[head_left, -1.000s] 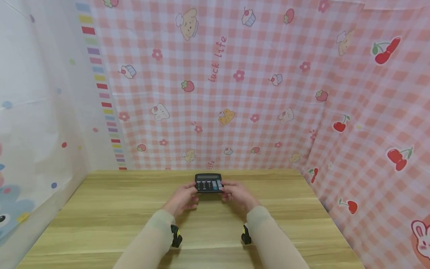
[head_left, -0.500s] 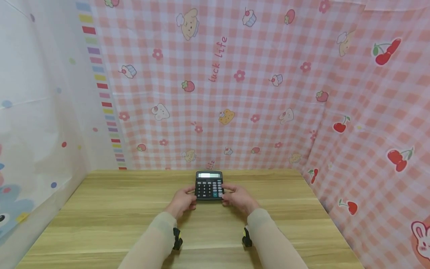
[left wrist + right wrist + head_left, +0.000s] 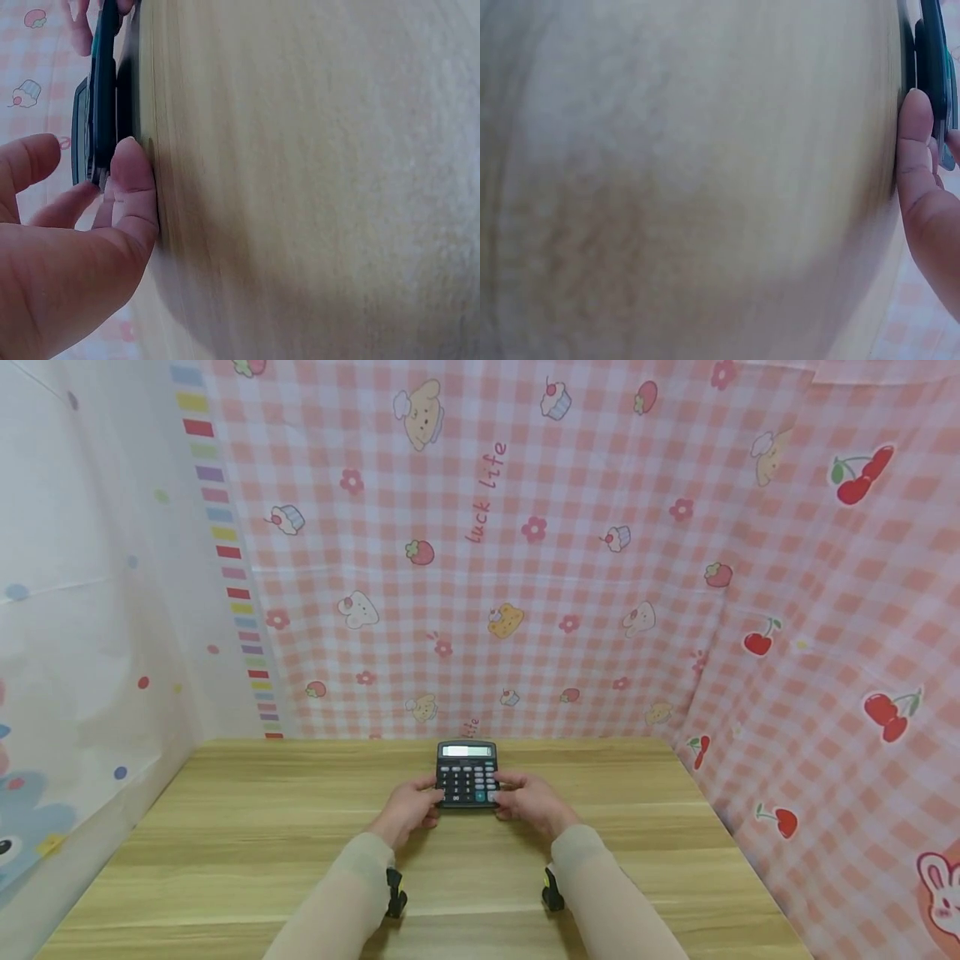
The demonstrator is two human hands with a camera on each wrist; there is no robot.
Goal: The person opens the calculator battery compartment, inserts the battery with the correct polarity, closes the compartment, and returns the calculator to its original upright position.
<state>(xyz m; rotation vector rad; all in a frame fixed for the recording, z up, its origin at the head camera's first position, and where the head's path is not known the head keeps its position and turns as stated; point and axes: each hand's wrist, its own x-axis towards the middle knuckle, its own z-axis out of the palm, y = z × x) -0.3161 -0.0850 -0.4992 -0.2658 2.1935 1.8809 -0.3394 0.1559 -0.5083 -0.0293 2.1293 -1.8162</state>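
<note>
A black calculator (image 3: pixel 467 775) with a pale display and dark, grey and teal keys lies face up close above the far middle of the table. My left hand (image 3: pixel 407 807) holds its left edge, the thumb near the lower left corner. The right edge is gripped by my right hand (image 3: pixel 531 802). From the left wrist, the left hand (image 3: pixel 82 247) has fingers at the underside of the calculator (image 3: pixel 103 105), which shows edge-on with a dark gap beneath. In the right wrist view, a finger of the right hand (image 3: pixel 930 202) touches the table beside the calculator (image 3: pixel 931 71).
The wood-grain table (image 3: pixel 465 877) stretches forward to a pink checked cloth (image 3: pixel 480 577) hanging behind it. A white dotted cloth (image 3: pixel 90 635) hangs on the left, and a pink cherry-print cloth (image 3: pixel 847 635) on the right.
The calculator has gone from a steep tilt to nearly flat, its lower edge lowering towards me and its display now visible. Both hands have kept hold of it. Little differs over the last half second.
</note>
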